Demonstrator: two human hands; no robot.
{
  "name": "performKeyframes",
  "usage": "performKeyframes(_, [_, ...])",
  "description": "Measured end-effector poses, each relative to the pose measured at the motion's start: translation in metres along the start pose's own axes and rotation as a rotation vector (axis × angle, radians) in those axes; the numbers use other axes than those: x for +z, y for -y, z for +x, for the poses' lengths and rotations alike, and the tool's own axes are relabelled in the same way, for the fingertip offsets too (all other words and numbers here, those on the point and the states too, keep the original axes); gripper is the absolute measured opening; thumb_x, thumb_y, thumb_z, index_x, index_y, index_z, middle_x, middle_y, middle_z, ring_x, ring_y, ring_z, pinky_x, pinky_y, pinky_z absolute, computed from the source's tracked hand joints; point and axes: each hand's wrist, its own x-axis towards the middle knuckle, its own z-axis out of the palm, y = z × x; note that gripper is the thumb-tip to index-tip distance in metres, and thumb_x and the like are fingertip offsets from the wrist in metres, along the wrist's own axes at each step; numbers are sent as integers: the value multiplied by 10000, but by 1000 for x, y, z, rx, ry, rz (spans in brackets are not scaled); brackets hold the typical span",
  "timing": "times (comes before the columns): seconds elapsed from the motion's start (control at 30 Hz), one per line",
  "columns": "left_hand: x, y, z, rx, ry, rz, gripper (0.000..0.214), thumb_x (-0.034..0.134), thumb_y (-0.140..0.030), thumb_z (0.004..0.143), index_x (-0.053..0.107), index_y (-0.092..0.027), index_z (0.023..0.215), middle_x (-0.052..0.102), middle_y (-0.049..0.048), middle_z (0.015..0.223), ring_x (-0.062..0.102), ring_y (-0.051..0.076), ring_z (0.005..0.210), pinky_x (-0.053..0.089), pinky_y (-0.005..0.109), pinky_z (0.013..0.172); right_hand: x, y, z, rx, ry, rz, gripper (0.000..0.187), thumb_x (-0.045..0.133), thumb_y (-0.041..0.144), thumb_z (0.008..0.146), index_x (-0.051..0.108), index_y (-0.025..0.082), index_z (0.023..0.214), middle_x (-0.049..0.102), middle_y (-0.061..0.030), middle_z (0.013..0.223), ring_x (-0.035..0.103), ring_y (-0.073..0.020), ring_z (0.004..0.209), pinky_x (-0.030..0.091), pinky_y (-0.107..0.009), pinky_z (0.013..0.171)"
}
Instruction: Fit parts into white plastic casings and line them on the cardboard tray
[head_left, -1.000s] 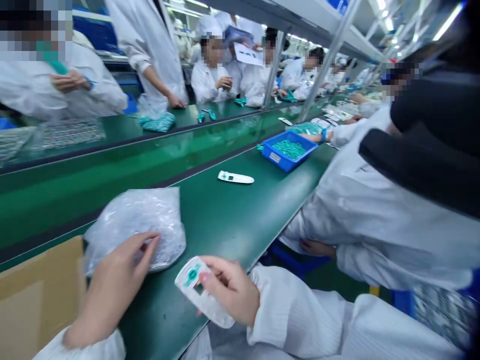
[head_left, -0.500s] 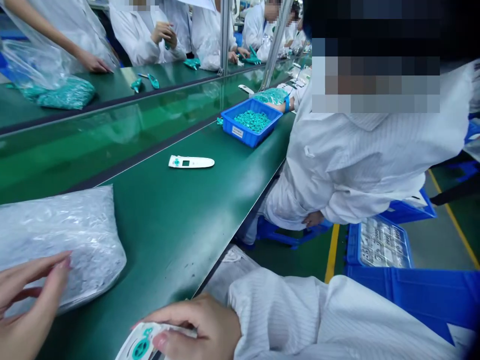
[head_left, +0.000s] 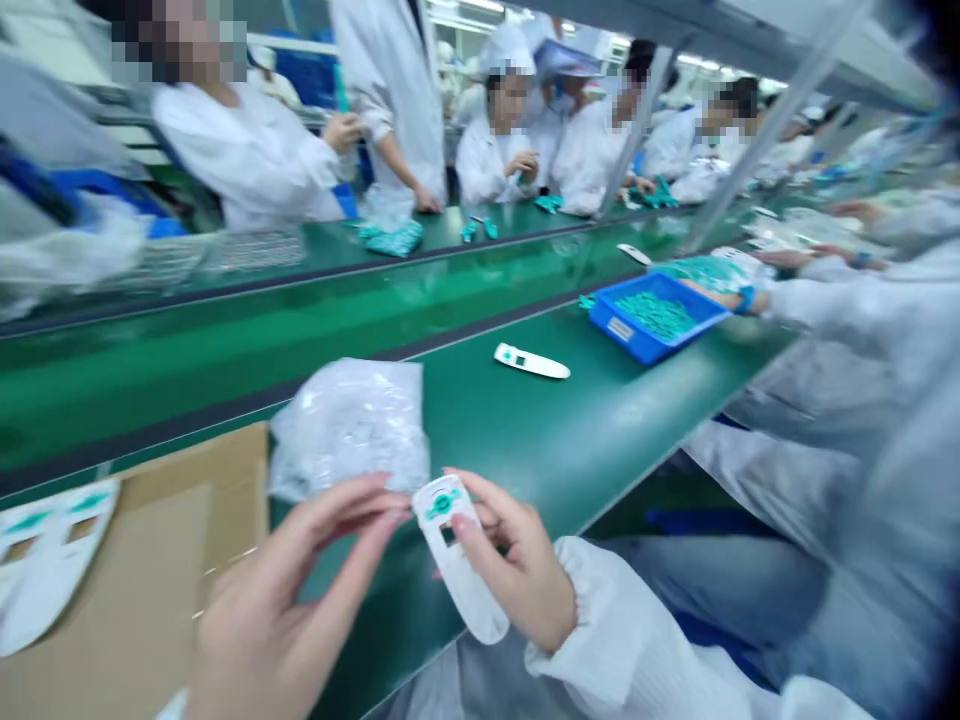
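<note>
My right hand [head_left: 521, 565] grips a white elongated plastic housing [head_left: 469, 575] with a green button piece and a square window near its top end. The housing is tilted, held above the green bench. At its top end, my left hand [head_left: 285, 590] has thumb and forefinger pinched together; whatever may be between the fingertips is too small to make out. Just behind the left fingers lies a clear plastic bag [head_left: 356, 420] of small pale parts. A similar white housing [head_left: 532, 361] rests on the bench farther back.
A cardboard sheet [head_left: 150, 580] at the left bears several white housings [head_left: 56, 570]. A blue bin [head_left: 637, 340] of small green parts stands back right. Co-workers in white coats sit close on the right and across the green bench [head_left: 480, 420].
The view has swung left, bringing the cardboard into sight. My right hand has lifted the housing up in front of me, and my left fingertips have come from the bag to its top end.
</note>
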Motion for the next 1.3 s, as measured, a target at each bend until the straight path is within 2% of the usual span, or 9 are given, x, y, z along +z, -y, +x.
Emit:
performKeyframes(0.07, [0,-10,-4,53,-40,-3,127,694,-239,924,713,-302,1033,787,-38,945,759,149,799,622,239,795,7,5,6,-61,40,-67,410,575,371,1015,598,211,1393,807,-41,881,774,-163,660,634,-243,638])
performKeyframes(0.2, [-5,-17,-6,112,-103,-41,243,617,-77,923,729,-271,1019,787,11,982,762,170,861,635,266,764,21,10,12,-172,105,-234,392,555,315,1023,598,219,1401,791,-16,825,754,-171,698,628,-247,647])
performKeyframes(0.3, [-11,-16,-12,31,-161,-19,252,621,-73,924,725,-265,1050,788,9,996,758,157,876,631,247,777,31,12,14,-202,165,-272,391,565,313,1018,596,241,1401,763,6,773,728,-162,644,634,-252,640])
performKeyframes(0.5, [-18,-12,-26,-139,-241,12,201,670,-125,925,688,-264,1070,774,-32,954,710,95,708,609,186,713,44,10,17,-215,265,-312,410,567,302,1022,556,343,1430,742,32,783,687,-145,611,621,-249,650])
performKeyframes(0.67, [-25,-6,-30,-87,-194,-30,349,557,-72,973,681,-289,1216,739,-1,1070,710,105,954,585,185,844,50,6,19,-237,286,-354,433,573,293,1018,543,381,1441,689,49,714,655,-141,598,568,-221,574])
performKeyframes(0.73, [-28,-3,-33,-98,-205,-64,331,544,-71,976,703,-295,1161,735,-12,1053,707,92,949,576,164,833,52,5,21,-231,284,-370,421,564,307,1022,550,366,1438,703,46,716,644,-143,593,552,-222,558])
performKeyframes(0.9, [-32,3,-38,-219,-343,-81,253,602,-117,972,693,-318,1095,772,-71,1022,732,77,929,567,148,864,58,4,25,-137,296,-353,410,535,370,1030,579,282,1428,714,16,726,649,-157,609,541,-224,548])
performKeyframes(1.1, [-28,7,-36,-133,-380,1,222,618,-87,953,710,-271,1034,714,-42,987,688,68,899,554,140,820,63,2,29,-72,336,-363,438,525,409,1032,587,260,1439,564,37,631,464,-119,523,416,-206,482])
performKeyframes(1.3, [-22,8,-36,-45,-383,73,264,629,-10,917,681,-221,1068,766,-24,1048,702,96,1017,541,202,970,65,-2,31,-70,375,-333,439,518,385,1039,556,279,1463,537,46,661,416,-103,553,389,-196,511])
